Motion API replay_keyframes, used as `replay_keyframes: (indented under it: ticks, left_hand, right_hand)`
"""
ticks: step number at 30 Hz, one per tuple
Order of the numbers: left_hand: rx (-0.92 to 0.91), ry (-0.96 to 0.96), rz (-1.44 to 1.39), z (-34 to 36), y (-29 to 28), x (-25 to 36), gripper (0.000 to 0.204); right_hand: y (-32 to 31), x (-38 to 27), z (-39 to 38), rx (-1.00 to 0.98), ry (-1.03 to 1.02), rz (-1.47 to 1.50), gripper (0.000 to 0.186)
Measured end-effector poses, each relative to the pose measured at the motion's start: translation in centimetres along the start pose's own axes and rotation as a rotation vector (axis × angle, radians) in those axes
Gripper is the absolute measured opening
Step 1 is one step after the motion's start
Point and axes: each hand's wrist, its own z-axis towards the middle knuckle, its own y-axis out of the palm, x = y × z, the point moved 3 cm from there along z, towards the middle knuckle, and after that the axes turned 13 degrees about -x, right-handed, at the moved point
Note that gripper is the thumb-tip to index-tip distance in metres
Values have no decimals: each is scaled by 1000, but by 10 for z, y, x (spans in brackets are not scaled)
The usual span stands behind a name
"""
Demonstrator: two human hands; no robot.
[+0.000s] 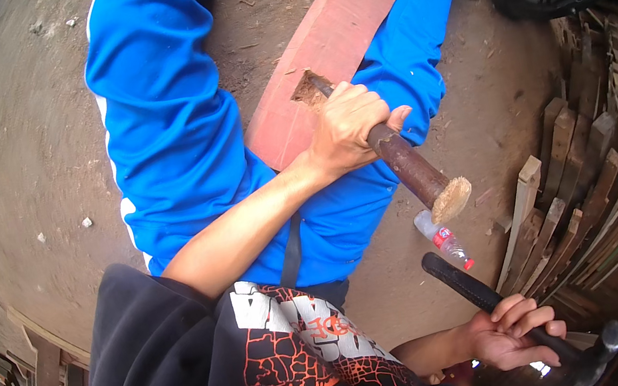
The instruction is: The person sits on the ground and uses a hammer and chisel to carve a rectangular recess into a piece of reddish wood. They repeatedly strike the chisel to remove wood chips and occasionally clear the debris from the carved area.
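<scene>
Closest to the lens, black shirt cloth (166, 361) filled the lower left, and just beyond it the blue trousers (160, 119) spread wide! On to the middle: a reddish wooden block (336, 31) lay between the legs, ahead of both hands, its long axis slanting from lower left to upper right, far end overlapping the right leg. Left hand (353, 125), the nearer one, was wrapped tight around a chisel (408, 165). What an angle: the tool crossed the block's length, tip at the notch (306, 90), flared butt pointing down and right, towards the other side; how deep the tip sat, no telling. Past the butt, a plastic bottle (443, 235) lay on the ground. Then, well apart, right hand (513, 334) had its fingers curled round a hammer (465, 285), clear of the chisel! Stacked timber (557, 178) closed out the right.
</scene>
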Motion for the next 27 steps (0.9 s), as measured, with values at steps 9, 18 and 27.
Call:
replay_keyframes:
  ticks: [9, 18, 27]
  left_hand:
    - [36, 61, 25, -4, 1, 5, 41]
    - [-23, -17, 45, 1, 4, 11, 36]
    - [-671, 49, -276, 0, -14, 12, 18]
  right_hand:
    - [8, 6, -25, -319, 289, -312, 40]
    - [15, 18, -31, -469, 443, -388, 36]
    - [21, 34, -9, -88, 470, -153, 44]
